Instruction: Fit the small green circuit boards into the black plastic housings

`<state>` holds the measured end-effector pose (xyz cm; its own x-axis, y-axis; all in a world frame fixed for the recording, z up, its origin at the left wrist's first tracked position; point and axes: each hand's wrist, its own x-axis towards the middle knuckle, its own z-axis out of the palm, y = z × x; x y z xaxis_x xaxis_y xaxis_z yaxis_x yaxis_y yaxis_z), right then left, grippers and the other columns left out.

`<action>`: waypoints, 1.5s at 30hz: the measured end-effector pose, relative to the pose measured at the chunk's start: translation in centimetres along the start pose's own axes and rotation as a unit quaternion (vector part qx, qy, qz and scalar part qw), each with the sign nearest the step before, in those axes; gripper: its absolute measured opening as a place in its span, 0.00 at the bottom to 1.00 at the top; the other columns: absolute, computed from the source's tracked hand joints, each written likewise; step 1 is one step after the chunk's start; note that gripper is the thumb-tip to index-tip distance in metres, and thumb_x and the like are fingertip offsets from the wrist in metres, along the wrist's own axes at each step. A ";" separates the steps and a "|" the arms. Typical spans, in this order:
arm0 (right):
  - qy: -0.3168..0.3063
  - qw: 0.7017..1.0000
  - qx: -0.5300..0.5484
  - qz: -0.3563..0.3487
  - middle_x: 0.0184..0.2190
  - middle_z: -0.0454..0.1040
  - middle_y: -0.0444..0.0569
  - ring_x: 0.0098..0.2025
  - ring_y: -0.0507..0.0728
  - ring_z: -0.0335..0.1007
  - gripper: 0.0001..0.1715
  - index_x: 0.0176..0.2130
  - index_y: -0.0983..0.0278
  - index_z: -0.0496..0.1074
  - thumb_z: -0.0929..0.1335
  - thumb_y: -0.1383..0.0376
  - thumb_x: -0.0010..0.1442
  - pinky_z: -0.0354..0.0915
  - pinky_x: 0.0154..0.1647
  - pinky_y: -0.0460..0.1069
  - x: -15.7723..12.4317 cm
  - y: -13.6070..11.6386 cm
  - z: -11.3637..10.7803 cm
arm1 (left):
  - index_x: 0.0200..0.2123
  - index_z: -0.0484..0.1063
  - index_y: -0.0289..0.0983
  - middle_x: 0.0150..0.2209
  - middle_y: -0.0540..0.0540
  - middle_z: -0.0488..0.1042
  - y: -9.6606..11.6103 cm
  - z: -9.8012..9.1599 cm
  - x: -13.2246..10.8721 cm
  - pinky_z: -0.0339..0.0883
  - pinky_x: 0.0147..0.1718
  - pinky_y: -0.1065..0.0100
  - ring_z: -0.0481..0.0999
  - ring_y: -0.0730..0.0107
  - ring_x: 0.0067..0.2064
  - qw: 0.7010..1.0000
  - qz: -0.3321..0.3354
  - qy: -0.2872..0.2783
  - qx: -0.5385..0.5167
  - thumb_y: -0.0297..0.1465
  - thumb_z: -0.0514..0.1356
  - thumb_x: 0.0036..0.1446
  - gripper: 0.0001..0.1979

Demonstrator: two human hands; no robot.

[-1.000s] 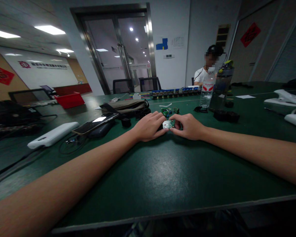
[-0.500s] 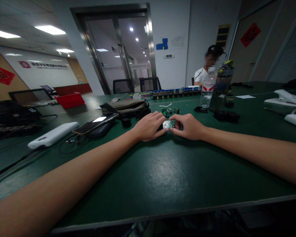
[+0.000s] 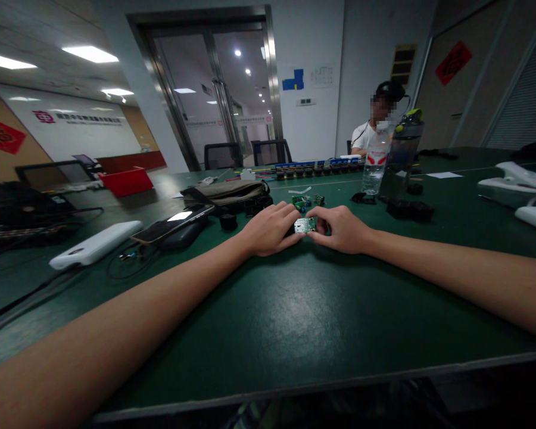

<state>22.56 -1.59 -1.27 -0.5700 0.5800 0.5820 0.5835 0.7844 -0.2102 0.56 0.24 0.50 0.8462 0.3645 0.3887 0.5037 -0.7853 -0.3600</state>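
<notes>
Both of the person's arms stretch far out across the green table (image 3: 272, 322). The left hand (image 3: 270, 229) and the right hand (image 3: 342, 229) meet knuckle to knuckle over a small circuit board (image 3: 304, 225). The fingers (image 3: 284, 214) of both hands are curled in tight. The left fingertips pinch the board's left edge and the right fingertips pinch its right edge, so it sits squarely between them, low over the table. I cannot tell whether its underside touches the surface.

Just beyond the fingers lie a few loose green boards (image 3: 302, 201). Near the left fingers stands a small black part (image 3: 227, 221), and further out that way a phone (image 3: 174, 221) lies beside a white power bank (image 3: 96, 244). A flat olive bag (image 3: 226, 190) sits behind them.

Beyond the right fingers stand a clear water bottle (image 3: 374, 168) and a darker bottle (image 3: 404, 156), close together. More black parts (image 3: 408, 208) are scattered at their foot. Well off to the right lies a white device (image 3: 513, 177).

At the table's far side, well apart from the fingers, another person (image 3: 370, 130) in a white shirt sits behind a row of blue-topped parts (image 3: 317, 164).
</notes>
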 end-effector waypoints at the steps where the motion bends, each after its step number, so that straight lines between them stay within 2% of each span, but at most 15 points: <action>1: -0.001 1.000 0.000 0.001 0.22 0.72 0.41 0.24 0.51 0.67 0.14 0.43 0.67 0.72 0.69 0.64 0.57 0.58 0.31 0.46 0.0 0.0 0.0 | 0.40 0.67 0.34 0.38 0.40 0.72 0.0 0.0 0.0 0.64 0.39 0.61 0.68 0.59 0.39 1.000 -0.001 0.000 0.000 0.44 0.46 0.68 0.21; 45: -0.003 1.000 0.003 0.007 0.22 0.72 0.41 0.24 0.51 0.67 0.13 0.43 0.67 0.72 0.70 0.64 0.57 0.58 0.31 0.46 0.0 0.0 0.0 | 0.41 0.68 0.34 0.38 0.40 0.72 0.1 0.0 -0.1 0.64 0.39 0.61 0.68 0.60 0.40 1.000 0.000 0.002 -0.002 0.44 0.46 0.68 0.21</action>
<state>22.59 -1.63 -1.28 -0.5661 0.5917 0.5740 0.5877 0.7779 -0.2223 0.56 0.16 0.45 0.8458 0.3616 0.3923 0.5022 -0.7877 -0.3568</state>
